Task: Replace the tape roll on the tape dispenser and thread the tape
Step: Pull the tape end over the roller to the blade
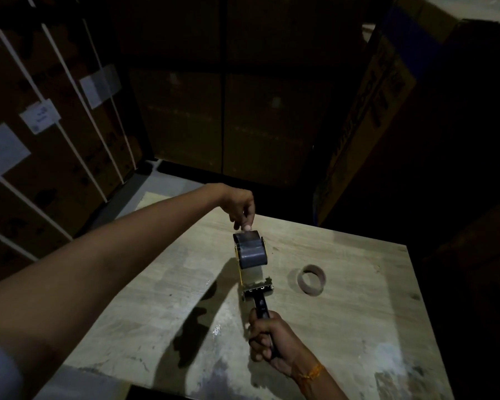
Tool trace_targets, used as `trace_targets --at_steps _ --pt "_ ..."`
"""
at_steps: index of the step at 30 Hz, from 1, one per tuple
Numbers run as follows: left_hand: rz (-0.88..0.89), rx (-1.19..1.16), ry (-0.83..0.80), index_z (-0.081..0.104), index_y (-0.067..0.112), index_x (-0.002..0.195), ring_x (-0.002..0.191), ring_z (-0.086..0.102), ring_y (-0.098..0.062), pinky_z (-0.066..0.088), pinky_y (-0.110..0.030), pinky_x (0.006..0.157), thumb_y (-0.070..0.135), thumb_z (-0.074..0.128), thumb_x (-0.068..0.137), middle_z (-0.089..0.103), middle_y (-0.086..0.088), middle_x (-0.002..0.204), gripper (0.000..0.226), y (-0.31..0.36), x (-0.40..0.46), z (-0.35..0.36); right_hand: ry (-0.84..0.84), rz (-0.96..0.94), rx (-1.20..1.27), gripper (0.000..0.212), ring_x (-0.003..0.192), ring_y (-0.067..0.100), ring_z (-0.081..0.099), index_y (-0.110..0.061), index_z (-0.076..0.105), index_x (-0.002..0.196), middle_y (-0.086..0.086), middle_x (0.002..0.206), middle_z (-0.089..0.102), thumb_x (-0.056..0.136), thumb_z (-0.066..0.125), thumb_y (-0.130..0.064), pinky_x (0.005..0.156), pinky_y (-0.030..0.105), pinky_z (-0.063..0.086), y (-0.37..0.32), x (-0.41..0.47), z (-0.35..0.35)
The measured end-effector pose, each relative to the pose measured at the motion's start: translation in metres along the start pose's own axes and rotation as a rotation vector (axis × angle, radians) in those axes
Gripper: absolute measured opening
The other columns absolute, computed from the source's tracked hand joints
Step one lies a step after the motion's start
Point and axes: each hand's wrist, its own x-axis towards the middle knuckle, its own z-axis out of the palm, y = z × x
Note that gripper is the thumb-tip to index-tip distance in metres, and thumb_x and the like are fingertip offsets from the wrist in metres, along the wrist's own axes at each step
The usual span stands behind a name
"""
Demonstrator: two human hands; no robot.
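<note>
- Step in hand, by the look of it: threading, with a fresh grey roll of tape already seated on the hand-held black-and-yellow tape dispenser.
- Dispenser held low over the pale, scuffed wooden desk, roll end away from the body, toothed metal cutter head nearer the handle; touching the desk or just above it, cannot tell.
- Clear strip of tape apparently running from the roll toward the cutter head; whether passed through the slot, too dim to say.
- Empty brown cardboard core lying on the desk, near the dispenser's right side and apart from it: old roll off, judging from that.
- Right hand: fingers clenched round the black handle, a firm full-fist grip.
- Left hand: reaching over, fingers bunched close and pressing on the far top edge of the roll; pinching the tape end or only steadying, cannot tell.
- Next move, likely: find the loose end, draw it under the roller and out past the blade, keeping the sticky side off the fingers and the handle braced.
- Stacked cardboard cartons with white straps behind, in poor light.
</note>
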Motion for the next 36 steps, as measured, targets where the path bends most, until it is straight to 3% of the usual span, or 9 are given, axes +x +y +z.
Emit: trace_targets --at_steps 5,7,11,13,20,25,30,33,36 --pt "0.002 -0.081 0.01 0.075 -0.004 0.114 0.103 0.074 -0.033 0.057 -0.037 0.083 0.008 0.072 0.096 0.076 -0.02 0.111 0.022 -0.015 -0.001 0.007 0.013 -0.02 -0.022 0.033 0.029 0.015 0.03 -0.018 0.043 0.061 0.003 0.045 0.027 0.063 0.07 0.001 0.043 0.024 0.038 -0.007 -0.002 0.0" --pt "-0.022 -0.206 0.029 0.073 -0.003 0.118 0.109 0.074 -0.038 0.059 -0.037 0.084 0.013 0.066 0.102 0.076 -0.016 0.105 0.024 -0.02 -0.002 0.013 0.006 -0.017 -0.008 0.034 0.03 0.014 0.031 -0.019 0.044 0.061 0.002 0.045 0.028 0.066 0.072 -0.001 0.043 0.024 0.038 -0.01 -0.003 0.0" --pt "-0.101 -0.62 -0.04 0.066 -0.002 0.129 0.094 0.077 -0.025 0.062 -0.033 0.079 0.049 0.046 0.108 0.076 -0.016 0.104 0.059 -0.029 -0.006 0.027 -0.008 -0.007 0.044 0.031 0.031 0.013 0.033 -0.02 0.05 0.061 0.0 0.044 0.034 0.076 0.076 -0.01 0.043 0.024 0.038 -0.013 -0.003 -0.001" --pt "-0.077 -0.714 -0.071 0.065 -0.002 0.131 0.093 0.077 -0.022 0.062 -0.031 0.08 0.058 0.049 0.104 0.077 -0.018 0.105 0.068 -0.035 -0.007 0.038 -0.007 0.005 0.066 0.027 0.031 0.012 0.033 -0.019 0.054 0.063 -0.001 0.043 0.035 0.078 0.076 -0.013 0.043 0.023 0.036 -0.014 -0.003 0.0" --pt "0.092 -0.932 0.006 0.073 0.011 0.1 0.08 0.063 -0.019 0.056 -0.03 0.076 0.025 0.067 0.103 0.067 -0.01 0.09 0.016 -0.037 -0.004 0.06 -0.037 -0.055 -0.002 0.032 0.031 0.015 0.036 -0.017 0.047 0.067 0.003 0.046 0.036 0.082 0.074 -0.01 0.045 0.026 0.041 -0.011 0.005 -0.008" --pt "0.226 -1.024 0.024 0.073 0.007 0.101 0.07 0.062 -0.014 0.058 -0.023 0.066 0.017 0.065 0.103 0.066 -0.008 0.087 0.014 -0.022 -0.012 0.053 -0.03 -0.126 -0.239 0.024 0.045 0.02 0.05 -0.017 0.059 0.074 0.008 0.058 0.052 0.085 0.08 -0.013 0.052 0.03 0.053 -0.018 0.011 -0.017" --pt "0.27 -0.958 0.06 0.078 0.015 0.093 0.069 0.066 -0.015 0.057 -0.023 0.064 0.016 0.062 0.104 0.069 -0.006 0.083 0.02 -0.005 -0.022 0.041 0.213 -0.319 -0.483 0.018 0.06 0.01 0.06 -0.022 0.075 0.098 -0.005 0.071 0.069 0.089 0.08 -0.038 0.057 0.026 0.054 -0.032 0.019 -0.01" --pt "0.288 -0.98 0.104 0.075 0.011 0.1 0.07 0.064 -0.015 0.056 -0.023 0.063 0.015 0.059 0.105 0.067 -0.008 0.085 0.018 0.001 -0.025 0.035 0.309 -0.415 -0.5 0.015 0.055 0.008 0.055 -0.024 0.071 0.098 -0.011 0.065 0.067 0.096 0.072 -0.039 0.052 0.023 0.047 -0.037 0.02 -0.005" --pt "0.308 -0.995 0.129 0.077 0.013 0.097 0.07 0.063 -0.015 0.057 -0.021 0.062 0.016 0.059 0.105 0.066 -0.009 0.088 0.02 0.003 -0.028 0.027 0.309 -0.522 -0.423 0.04 0.05 0.014 0.044 -0.017 0.06 0.088 -0.006 0.057 0.05 0.099 0.059 -0.056 0.047 0.027 0.035 -0.039 0.019 -0.001"
